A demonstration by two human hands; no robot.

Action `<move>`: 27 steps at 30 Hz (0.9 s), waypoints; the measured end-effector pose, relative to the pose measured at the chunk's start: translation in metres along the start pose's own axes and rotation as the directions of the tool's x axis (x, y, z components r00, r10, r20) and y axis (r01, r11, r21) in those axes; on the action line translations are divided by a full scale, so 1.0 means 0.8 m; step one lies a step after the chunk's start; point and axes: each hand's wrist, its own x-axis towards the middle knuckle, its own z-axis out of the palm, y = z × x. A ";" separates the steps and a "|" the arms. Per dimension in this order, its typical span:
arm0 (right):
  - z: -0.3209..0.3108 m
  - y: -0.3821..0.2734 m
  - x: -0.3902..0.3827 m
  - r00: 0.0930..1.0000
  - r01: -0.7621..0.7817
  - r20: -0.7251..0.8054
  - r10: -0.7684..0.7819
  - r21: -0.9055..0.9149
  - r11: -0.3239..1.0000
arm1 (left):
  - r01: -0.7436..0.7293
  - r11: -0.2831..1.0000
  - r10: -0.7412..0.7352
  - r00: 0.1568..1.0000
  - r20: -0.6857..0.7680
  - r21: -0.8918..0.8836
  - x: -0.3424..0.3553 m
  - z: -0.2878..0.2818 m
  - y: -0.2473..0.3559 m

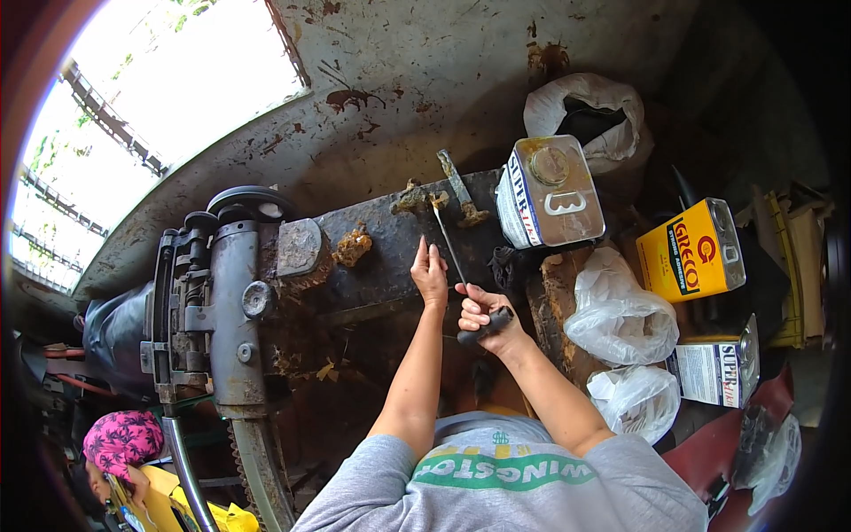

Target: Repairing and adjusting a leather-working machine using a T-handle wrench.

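Observation:
My right hand (493,321) is closed around the black handle (487,327) of a slim tool. Its long thin metal shaft (451,246) points away from me, and its pale yellowish tip lies close to a rusty, crusted metal piece (409,200) on the dark bench (383,232). The exact kind of tool cannot be made out. Just left of the shaft, my left hand (430,277) is raised with its fingers stretched out and nothing in it. A worn metal bar with a wide crusted end (457,189) lies right of the tip.
An old sewing machine (236,310) stands at left, beside a worn block (302,251) and a brown lump (354,245). At right are a metal can (567,191), a yellow can (690,251) and plastic bags (620,310). A person in a pink cap (122,442) is lower left.

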 end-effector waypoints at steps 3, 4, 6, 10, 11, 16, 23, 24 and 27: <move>0.037 0.000 -0.023 0.991 0.064 -0.105 -0.084 -0.179 0.982 | 0.020 1.000 -0.020 1.000 -0.008 -0.004 -0.001 0.002 0.004; 0.047 0.000 -0.024 0.991 0.059 -0.105 -0.079 -0.181 0.982 | 0.033 0.999 -0.033 0.999 -0.006 -0.010 -0.002 0.002 0.005; 0.062 0.000 -0.020 0.899 0.218 -0.172 -0.402 -0.620 0.754 | 0.050 0.998 -0.050 0.999 -0.003 -0.038 -0.001 0.002 0.003; 0.049 -0.015 0.022 0.797 0.345 -0.024 -0.603 -0.802 0.488 | 0.021 1.000 -0.021 1.000 0.013 -0.008 0.002 0.000 -0.004; 0.050 -0.016 0.033 0.756 0.384 0.016 -0.654 -0.820 0.424 | 0.013 1.000 -0.013 1.000 0.016 -0.003 0.003 0.000 -0.005; 0.055 -0.027 0.060 0.691 0.397 0.151 -0.707 -0.896 0.197 | -0.001 1.000 0.001 1.000 -0.002 -0.018 0.005 0.003 -0.010; 0.162 -0.077 0.050 0.511 0.575 0.372 -0.775 -0.818 -0.014 | 0.039 0.999 -0.039 0.999 -0.006 0.014 0.001 0.001 0.009; 0.164 -0.077 0.054 0.505 0.564 0.386 -0.772 -0.825 -0.044 | 0.038 0.998 -0.037 0.999 -0.022 0.048 0.000 0.001 0.012; 0.137 -0.067 0.062 0.589 0.588 0.350 -0.728 -0.803 0.090 | 0.013 0.999 -0.012 1.000 -0.026 0.047 0.001 0.005 0.002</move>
